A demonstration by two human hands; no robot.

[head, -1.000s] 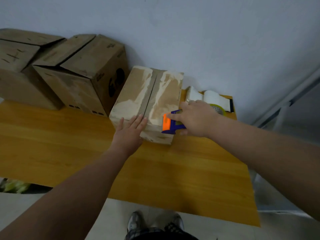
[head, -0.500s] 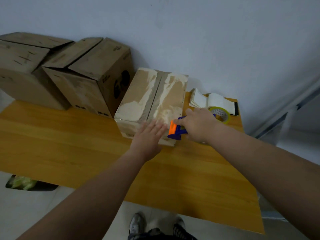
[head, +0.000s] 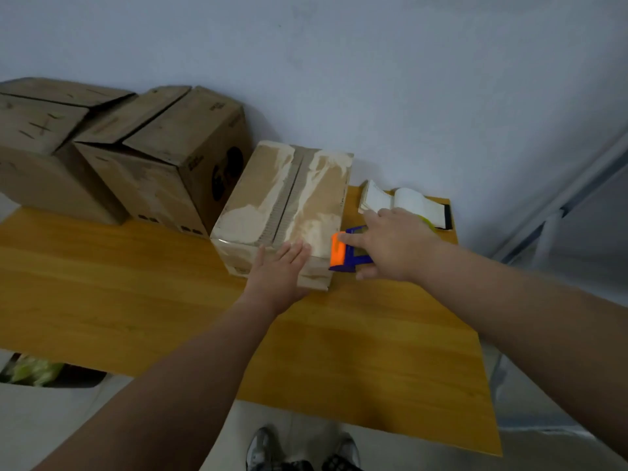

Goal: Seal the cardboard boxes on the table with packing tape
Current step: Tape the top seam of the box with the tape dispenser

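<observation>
- On the table (head: 136, 300), right of two bigger boxes (head: 163, 158), lies the cardboard box (head: 272, 198).
- My left hand (head: 280, 270) presses flat on its near end.
- My right hand (head: 390, 246) grips the tape dispenser (head: 341, 254) at its right edge.

At two o'clock I see an open booklet (head: 404, 200) with pale pages and a black strip along its right edge. A bluish-white wall (head: 373, 79) fills twelve o'clock. A grey metal frame (head: 557, 212) slants at three o'clock. Two grey shoes (head: 265, 450) stand at six o'clock on a pale floor (head: 44, 419). Something green (head: 34, 370) lies at eight o'clock, too blurred to identify.
</observation>
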